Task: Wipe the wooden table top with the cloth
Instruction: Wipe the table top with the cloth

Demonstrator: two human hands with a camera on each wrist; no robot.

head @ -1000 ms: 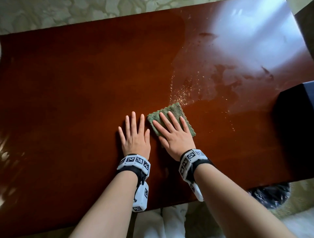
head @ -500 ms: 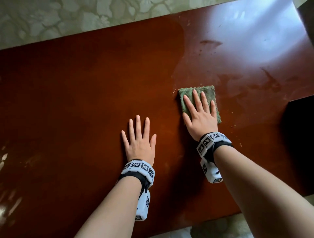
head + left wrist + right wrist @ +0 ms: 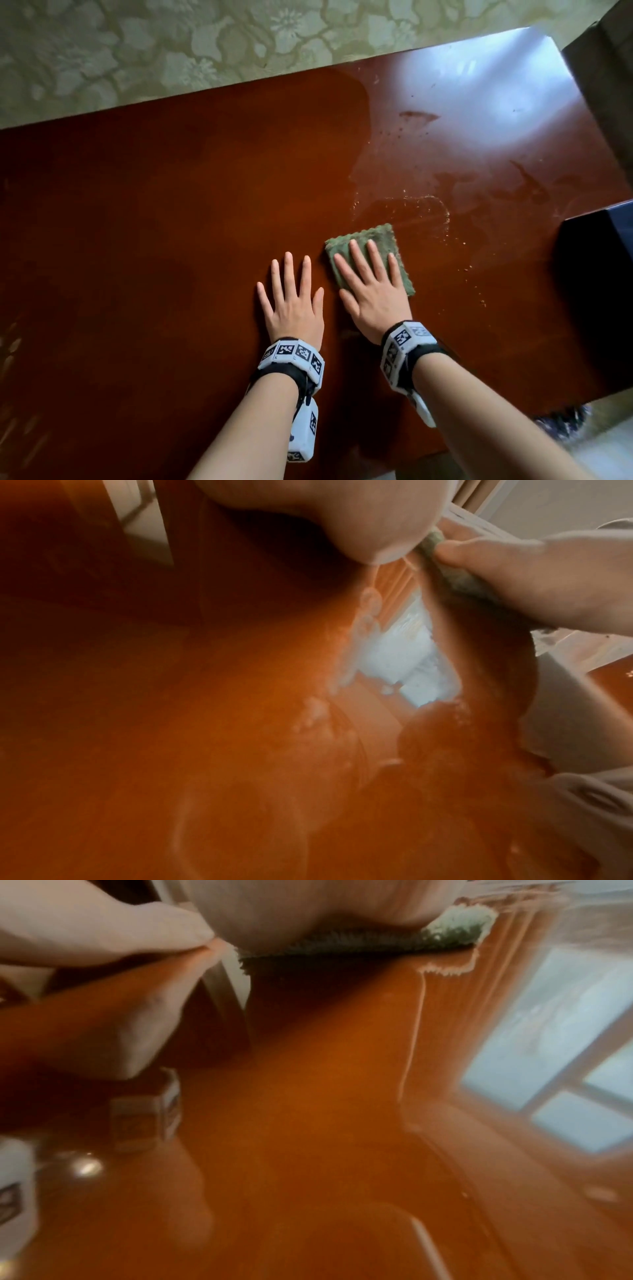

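Note:
A glossy red-brown wooden table top (image 3: pixel 154 240) fills the head view. A small square green cloth (image 3: pixel 380 240) lies flat on it, right of centre. My right hand (image 3: pixel 371 284) presses on the cloth with straight, spread fingers. My left hand (image 3: pixel 291 301) rests flat on the bare wood just left of it, holding nothing. Pale crumbs (image 3: pixel 428 205) and dull smears (image 3: pixel 527 185) mark the wood beyond and right of the cloth. In the right wrist view the cloth (image 3: pixel 455 931) shows under my palm. In the left wrist view the cloth's (image 3: pixel 455 580) edge lies under my right hand.
A dark box-like object (image 3: pixel 596 291) sits at the table's right edge. Patterned pale green carpet (image 3: pixel 171 44) lies beyond the far edge. Dark furniture (image 3: pixel 609 85) stands at the upper right. A bright window reflection (image 3: pixel 496 96) glares on the far right of the table.
My right hand pushed the cloth away and to the right, then drew it back toward me beside the left hand, leaving a curved line of crumbs. The left hand stayed flat.

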